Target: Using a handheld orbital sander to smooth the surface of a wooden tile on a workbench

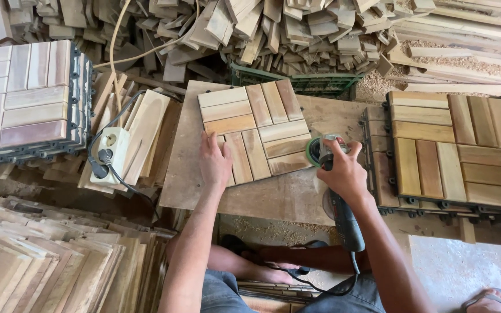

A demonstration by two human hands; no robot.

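A square wooden deck tile [259, 130] made of slats in a parquet pattern lies tilted on a plywood work board [285, 194]. My left hand [214, 162] rests flat on the tile's near left corner, fingers spread. My right hand [343, 171] grips a dark hand-held disc sander [327, 152], whose green-rimmed disc sits at the tile's right edge. The sander's body and black cable [343, 232] run back under my forearm towards my lap.
Stacked finished tiles sit at the left [27, 95] and right [453, 148]. A white power strip [110, 153] with a black plug lies on loose slats left of the board. Heaps of wood offcuts [273, 29] fill the back; stacked slats [59, 261] lie near left.
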